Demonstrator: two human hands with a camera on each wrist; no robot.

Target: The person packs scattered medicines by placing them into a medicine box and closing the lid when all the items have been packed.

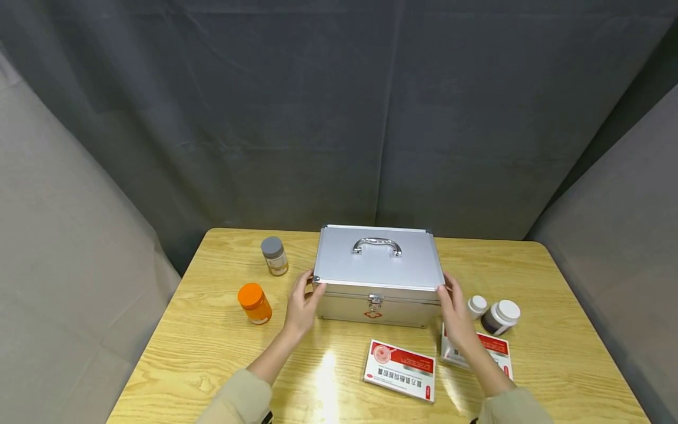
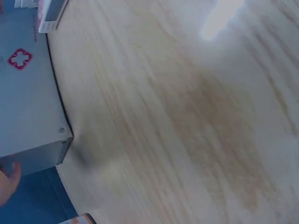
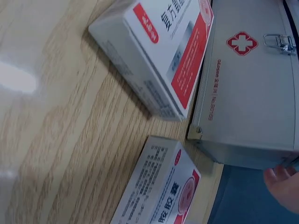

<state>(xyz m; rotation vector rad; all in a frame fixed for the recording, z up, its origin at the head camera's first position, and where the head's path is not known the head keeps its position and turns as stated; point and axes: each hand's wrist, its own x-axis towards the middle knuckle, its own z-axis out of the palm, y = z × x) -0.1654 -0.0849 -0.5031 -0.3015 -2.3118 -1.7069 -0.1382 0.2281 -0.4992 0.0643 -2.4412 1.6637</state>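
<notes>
Two hands flank one silver case (image 1: 377,272). The left hand (image 1: 303,305) grips its left front corner, thumb at the front edge and fingers against the side; the right hand (image 1: 457,309) holds the right front corner in the same way. The case lies between them, near the far edge of the table (image 1: 185,365), its front facing the person. Both sleeves (image 1: 238,396) are pale.

The table is light wood grain, with a bright patch of glare in front of the case. A dark curtain (image 1: 318,118) hangs behind it, and paler grey cloth (image 1: 63,206) stands at either side.

The case's lid is down, with a handle (image 1: 377,241) on top and a latch (image 1: 375,302) above a red cross (image 1: 373,314) on the front; its inside is hidden. To its left stand an orange jar (image 1: 255,304) and, farther back, a grey-lidded jar (image 1: 275,257) that perhaps holds something amber, though it is too small to be sure. To the right, two white-capped bottles (image 1: 500,318) stand side by side. One red-and-white box (image 1: 400,371) lies in front of the case; another box (image 1: 495,347) lies partly hidden beneath the right forearm.
</notes>
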